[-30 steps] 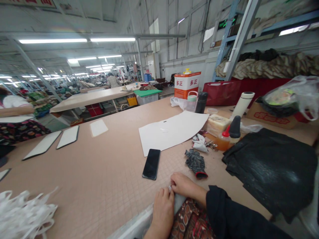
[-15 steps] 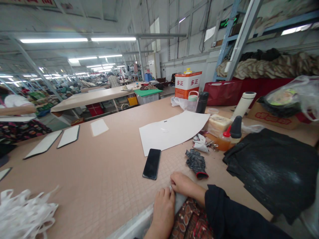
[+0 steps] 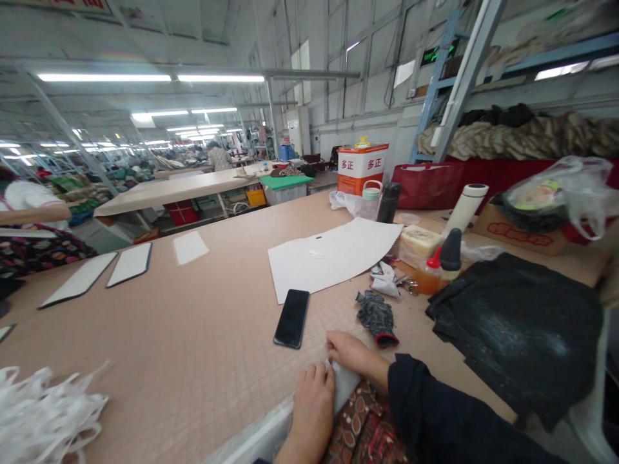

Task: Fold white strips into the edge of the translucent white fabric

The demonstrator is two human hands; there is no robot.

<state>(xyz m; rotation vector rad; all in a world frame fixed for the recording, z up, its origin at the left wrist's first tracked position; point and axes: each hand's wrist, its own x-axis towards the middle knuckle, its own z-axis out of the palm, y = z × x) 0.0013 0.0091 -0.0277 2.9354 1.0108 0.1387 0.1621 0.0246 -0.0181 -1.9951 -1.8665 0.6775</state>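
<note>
At the table's near edge, my left hand rests with its fingers bent and close together over the plastic-covered rim. My right hand lies just beyond and to the right of it, fingers curled down, almost touching the left fingertips. Whatever may be between the fingers is hidden. Ahead of both hands a black phone lies flat, one corner by a large white sheet. A grey knitted glove with a red cuff lies beyond my right hand.
Black sheet material covers the table's right side. Bottles, including one of orange liquid, stand behind the glove. White strips are heaped at the near left. White panels lie farther left, near another person.
The view has shifted slightly, so most things sit a little farther left. Both hands keep nearly the same pose at the edge. The person at left has moved a pale panel slightly.
</note>
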